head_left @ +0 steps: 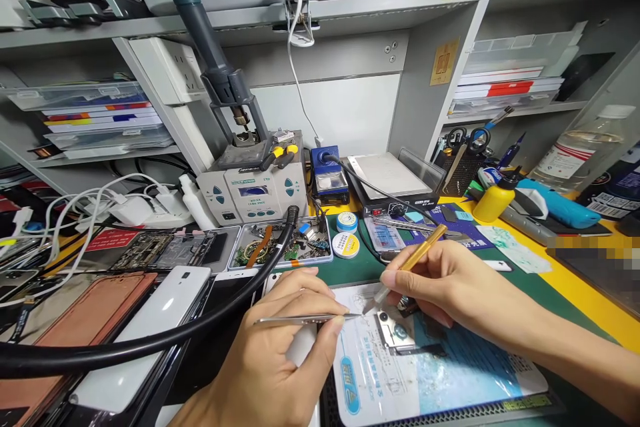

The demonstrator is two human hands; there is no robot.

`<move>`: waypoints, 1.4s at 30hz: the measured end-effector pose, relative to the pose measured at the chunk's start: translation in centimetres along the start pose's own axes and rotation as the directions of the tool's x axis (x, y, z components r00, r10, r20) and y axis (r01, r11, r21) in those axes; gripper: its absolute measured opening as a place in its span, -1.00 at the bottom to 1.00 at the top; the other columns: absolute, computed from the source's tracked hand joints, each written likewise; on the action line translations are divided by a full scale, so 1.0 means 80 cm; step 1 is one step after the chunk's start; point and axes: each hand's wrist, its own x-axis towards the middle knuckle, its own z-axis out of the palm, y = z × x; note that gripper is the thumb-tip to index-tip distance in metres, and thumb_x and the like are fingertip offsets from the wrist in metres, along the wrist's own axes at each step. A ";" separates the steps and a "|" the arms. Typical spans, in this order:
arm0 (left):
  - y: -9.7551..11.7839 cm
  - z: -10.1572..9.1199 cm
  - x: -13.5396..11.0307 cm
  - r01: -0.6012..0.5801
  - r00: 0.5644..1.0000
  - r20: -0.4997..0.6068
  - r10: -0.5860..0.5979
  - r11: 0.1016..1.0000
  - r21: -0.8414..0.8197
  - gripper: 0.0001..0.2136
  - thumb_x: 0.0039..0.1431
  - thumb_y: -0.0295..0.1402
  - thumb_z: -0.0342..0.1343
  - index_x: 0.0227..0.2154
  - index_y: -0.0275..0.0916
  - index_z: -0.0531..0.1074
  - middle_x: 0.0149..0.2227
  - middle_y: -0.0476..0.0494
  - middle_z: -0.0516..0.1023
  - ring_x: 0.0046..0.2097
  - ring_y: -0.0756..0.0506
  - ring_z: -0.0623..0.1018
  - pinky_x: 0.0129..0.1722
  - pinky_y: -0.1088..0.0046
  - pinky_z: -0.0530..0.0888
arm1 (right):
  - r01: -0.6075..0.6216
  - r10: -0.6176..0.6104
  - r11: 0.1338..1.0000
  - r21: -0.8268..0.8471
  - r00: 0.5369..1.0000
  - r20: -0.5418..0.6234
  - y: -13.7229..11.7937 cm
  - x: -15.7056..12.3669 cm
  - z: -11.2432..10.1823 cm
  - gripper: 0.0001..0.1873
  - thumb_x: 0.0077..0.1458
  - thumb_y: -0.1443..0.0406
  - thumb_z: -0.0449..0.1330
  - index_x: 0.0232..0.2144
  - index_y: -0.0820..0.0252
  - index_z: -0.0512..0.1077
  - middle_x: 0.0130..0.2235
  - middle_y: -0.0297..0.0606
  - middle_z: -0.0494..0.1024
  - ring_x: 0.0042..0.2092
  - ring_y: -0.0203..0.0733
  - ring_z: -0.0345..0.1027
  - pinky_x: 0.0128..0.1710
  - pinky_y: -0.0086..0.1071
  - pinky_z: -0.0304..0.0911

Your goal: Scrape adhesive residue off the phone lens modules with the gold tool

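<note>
My left hand (285, 340) is closed in a pinch on slim metal tweezers (310, 319), their points aimed right. My right hand (450, 280) grips a slender pen-like tool with a gold handle (425, 248). Its pale front end tapers toward the tweezer points; I cannot make out the tip's kind, nor whether the two tools touch. Just beneath the tips, a small silvery phone camera module (395, 330) with round lenses and a dark ribbon lies on a white-and-blue printed sheet (373, 387). Small dark parts show partly under my right hand.
A thick black hose (165, 351) arcs over phones at left, including a white phone (145, 337). A hot-air station (253, 187), parts tray (320, 257) and round tins (346, 245) stand behind. At right are a heating plate (395, 177) and yellow bottle (495, 199).
</note>
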 end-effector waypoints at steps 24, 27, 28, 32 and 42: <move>0.005 -0.004 0.003 -0.013 1.000 -0.025 0.012 1.000 -0.013 -0.83 0.25 -0.60 0.07 -0.23 -0.27 0.51 -0.28 -0.10 0.54 -0.13 0.00 0.54 0.10 0.35 0.52 | 0.003 -0.002 0.998 0.057 1.000 -0.007 -0.003 -0.001 0.000 -0.64 0.13 0.08 0.36 -0.48 0.27 0.53 -0.65 -0.42 0.38 -0.65 -0.43 0.02 -0.63 -0.43 -0.14; 0.003 -0.004 0.002 -0.006 0.999 -0.031 0.006 1.000 -0.004 -0.84 0.25 -0.58 0.08 -0.24 -0.26 0.52 -0.28 -0.11 0.54 -0.14 -0.01 0.55 0.10 0.32 0.52 | 0.002 -0.001 0.999 0.051 1.000 -0.010 -0.003 -0.002 0.000 -0.62 0.12 0.06 0.37 -0.49 0.28 0.52 -0.62 -0.39 0.41 -0.65 -0.43 0.02 -0.63 -0.42 -0.14; 0.003 -0.004 0.001 -0.005 0.999 -0.032 0.005 1.000 -0.001 -0.85 0.25 -0.57 0.08 -0.24 -0.26 0.52 -0.28 -0.11 0.54 -0.15 -0.01 0.55 0.09 0.32 0.52 | 0.002 -0.002 0.999 0.046 1.000 -0.008 -0.003 -0.002 0.000 -0.62 0.12 0.06 0.36 -0.49 0.28 0.52 -0.63 -0.40 0.41 -0.65 -0.43 0.02 -0.63 -0.42 -0.13; 0.001 -0.003 -0.001 -0.006 1.000 -0.016 0.006 1.000 0.010 -0.84 0.25 -0.58 0.07 -0.24 -0.26 0.52 -0.28 -0.12 0.54 -0.14 -0.02 0.55 0.03 0.35 0.54 | 0.006 -0.006 1.000 0.027 1.000 -0.005 -0.003 -0.002 0.001 -0.63 0.14 0.07 0.36 -0.50 0.27 0.53 -0.71 -0.45 0.32 -0.65 -0.41 0.01 -0.61 -0.42 -0.10; 0.003 0.001 0.001 -0.011 1.000 -0.018 0.011 1.000 -0.010 -0.85 0.25 -0.58 0.08 -0.25 -0.27 0.51 -0.29 -0.12 0.53 -0.14 -0.01 0.55 0.02 0.39 0.55 | 0.005 -0.005 1.000 0.024 1.000 0.007 -0.001 0.002 0.002 -0.60 0.14 0.06 0.36 -0.49 0.30 0.54 -0.74 -0.46 0.30 -0.67 -0.42 -0.01 -0.64 -0.44 -0.11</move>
